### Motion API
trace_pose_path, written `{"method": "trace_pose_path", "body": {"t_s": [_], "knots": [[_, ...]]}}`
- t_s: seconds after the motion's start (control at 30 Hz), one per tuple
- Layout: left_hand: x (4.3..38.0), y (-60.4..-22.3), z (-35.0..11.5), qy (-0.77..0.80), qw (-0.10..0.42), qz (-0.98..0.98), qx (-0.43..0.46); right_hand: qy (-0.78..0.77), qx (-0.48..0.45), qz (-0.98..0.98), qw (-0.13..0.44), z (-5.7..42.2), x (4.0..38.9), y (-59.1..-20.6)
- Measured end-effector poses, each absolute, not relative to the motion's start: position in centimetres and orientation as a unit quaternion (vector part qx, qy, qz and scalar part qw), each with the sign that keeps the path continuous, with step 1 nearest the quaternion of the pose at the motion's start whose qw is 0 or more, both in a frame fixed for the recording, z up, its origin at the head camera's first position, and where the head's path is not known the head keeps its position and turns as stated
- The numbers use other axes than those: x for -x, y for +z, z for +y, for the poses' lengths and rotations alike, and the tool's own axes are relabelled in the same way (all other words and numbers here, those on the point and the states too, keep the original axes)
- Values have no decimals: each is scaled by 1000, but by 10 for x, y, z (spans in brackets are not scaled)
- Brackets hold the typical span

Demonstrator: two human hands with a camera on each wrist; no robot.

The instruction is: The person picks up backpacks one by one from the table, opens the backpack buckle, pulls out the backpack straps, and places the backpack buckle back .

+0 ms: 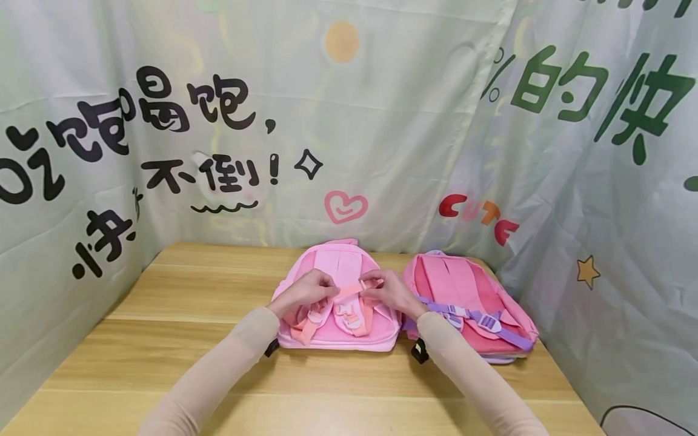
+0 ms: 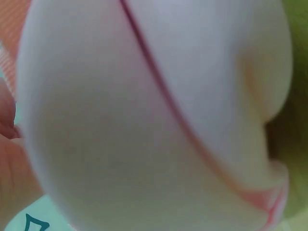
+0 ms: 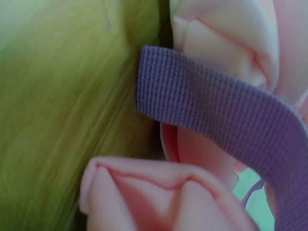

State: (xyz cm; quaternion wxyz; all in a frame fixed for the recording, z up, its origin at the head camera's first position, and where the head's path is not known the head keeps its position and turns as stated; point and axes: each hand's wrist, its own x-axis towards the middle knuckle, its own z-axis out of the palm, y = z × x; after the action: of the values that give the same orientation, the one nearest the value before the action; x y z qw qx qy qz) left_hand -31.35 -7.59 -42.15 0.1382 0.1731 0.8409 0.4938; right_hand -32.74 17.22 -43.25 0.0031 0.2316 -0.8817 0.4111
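A pink backpack [image 1: 340, 257] lies with its strap side up on the table. Across its middle runs a peach-coloured strap [image 1: 349, 290], with a light buckle [image 1: 349, 313] just below. My left hand [image 1: 311, 287] pinches the left part of this strap, and my right hand [image 1: 389, 290] pinches its right end. In the left wrist view, a blurred pale bag surface [image 2: 110, 120] with a dark pink seam fills most of the picture. The right wrist view shows a purple strap [image 3: 211, 96] close up, in front of pink fabric [image 3: 144, 192]; the right fingers are out of that view.
Right beside it lies a second pink backpack [image 1: 452, 272] with purple straps and a purple buckle [image 1: 488, 323], under my right forearm's outer side. The wooden table [image 1: 327, 387] ends at printed curtains [image 1: 262, 36] behind and on both sides.
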Motion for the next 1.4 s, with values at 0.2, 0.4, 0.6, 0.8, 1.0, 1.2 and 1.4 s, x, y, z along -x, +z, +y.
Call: {"method": "trace_pose_path", "body": {"t_s": [0.2, 0.4, 0.6, 0.8, 1.0, 1.2, 1.4], "knots": [[313, -418, -74, 483, 146, 847, -170, 404, -241, -882, 12, 176, 329, -433], [311, -417, -72, 472, 146, 855, -159, 379, -239, -894, 30, 177, 331, -435], [313, -421, -69, 466, 134, 859, -163, 379, -251, -890, 36, 181, 333, -436], [313, -421, -67, 465, 126, 861, -160, 373, -261, -890, 37, 184, 335, -435], [311, -419, -66, 464, 130, 860, -172, 369, -260, -892, 18, 184, 336, -434], [310, -420, -64, 448, 124, 866, -183, 341, -264, -902, 15, 184, 338, -433], [309, -420, -63, 441, 128, 872, -170, 314, -271, -910, 10, 184, 340, -435]]}}
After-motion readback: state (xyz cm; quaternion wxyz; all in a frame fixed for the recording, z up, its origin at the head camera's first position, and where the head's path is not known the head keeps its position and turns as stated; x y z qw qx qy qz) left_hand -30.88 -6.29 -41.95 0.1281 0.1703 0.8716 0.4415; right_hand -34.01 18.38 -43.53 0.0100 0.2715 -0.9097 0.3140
